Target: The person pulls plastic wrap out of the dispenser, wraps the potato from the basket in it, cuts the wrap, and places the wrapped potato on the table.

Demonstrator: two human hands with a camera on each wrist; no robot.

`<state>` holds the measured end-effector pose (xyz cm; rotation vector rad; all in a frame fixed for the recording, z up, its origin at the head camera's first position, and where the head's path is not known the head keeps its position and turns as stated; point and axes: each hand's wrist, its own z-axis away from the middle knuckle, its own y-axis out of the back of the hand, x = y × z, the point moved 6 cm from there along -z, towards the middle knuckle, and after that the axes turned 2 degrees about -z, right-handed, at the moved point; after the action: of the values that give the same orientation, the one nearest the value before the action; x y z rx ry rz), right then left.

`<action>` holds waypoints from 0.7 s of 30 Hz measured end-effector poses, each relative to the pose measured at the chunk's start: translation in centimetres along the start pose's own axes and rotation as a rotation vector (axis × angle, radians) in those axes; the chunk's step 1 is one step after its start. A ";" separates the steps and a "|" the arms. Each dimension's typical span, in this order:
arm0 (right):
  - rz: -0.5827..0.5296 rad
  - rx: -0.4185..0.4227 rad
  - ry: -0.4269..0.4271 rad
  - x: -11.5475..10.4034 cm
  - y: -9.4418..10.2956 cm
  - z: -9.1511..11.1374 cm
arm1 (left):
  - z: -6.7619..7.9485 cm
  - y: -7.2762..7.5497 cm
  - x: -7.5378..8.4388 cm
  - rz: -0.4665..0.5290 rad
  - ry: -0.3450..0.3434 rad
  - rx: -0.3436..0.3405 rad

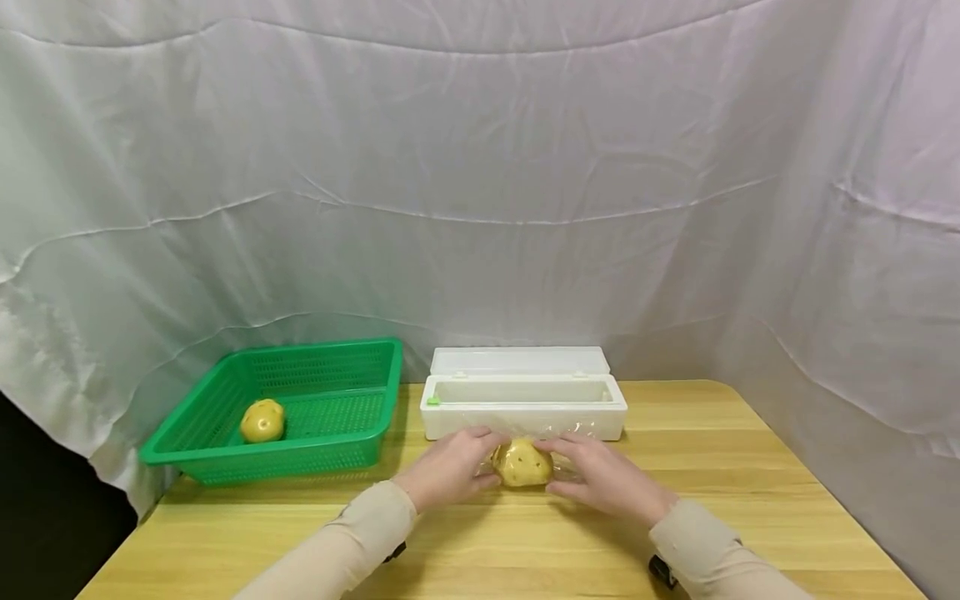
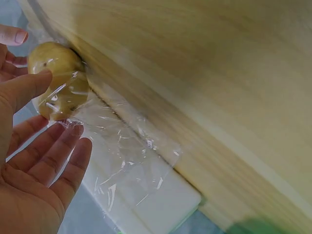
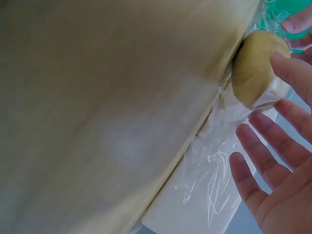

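Note:
A yellow potato (image 1: 522,463) sits in front of the white box, with clear plastic film (image 2: 126,151) around it. The loose film spreads out beside the potato in both wrist views. My left hand (image 1: 450,471) is at the potato's left side, thumb in front and fingers toward the back, the fingers fairly straight. On the right side my right hand (image 1: 603,477) mirrors it, fingers spread, with thumb and fingertips at the wrapped potato. Both hands' fingertips overlap the film and the potato's edges.
The long white box (image 1: 525,421) stands behind the hands with its lid raised and a small green piece at its left end. A green basket (image 1: 300,450) to the left holds another potato (image 1: 262,422). Grey cloth (image 1: 487,167) hangs behind the wooden table (image 1: 750,500).

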<state>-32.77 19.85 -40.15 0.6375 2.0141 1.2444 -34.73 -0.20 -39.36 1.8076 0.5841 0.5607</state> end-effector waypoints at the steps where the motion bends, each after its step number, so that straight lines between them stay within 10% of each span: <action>1: -0.002 0.002 -0.001 0.0 0.0 -0.1 | 0.0 -0.1 -0.1 0.013 0.010 -0.004; 21: -0.070 -0.036 -0.034 0.2 -0.5 -0.8 | 0.0 -0.8 -0.6 0.117 0.083 -0.020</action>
<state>-33.52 19.36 -40.45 0.5632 1.9643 1.2182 -35.31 -0.38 -40.13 1.8144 0.5290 0.7221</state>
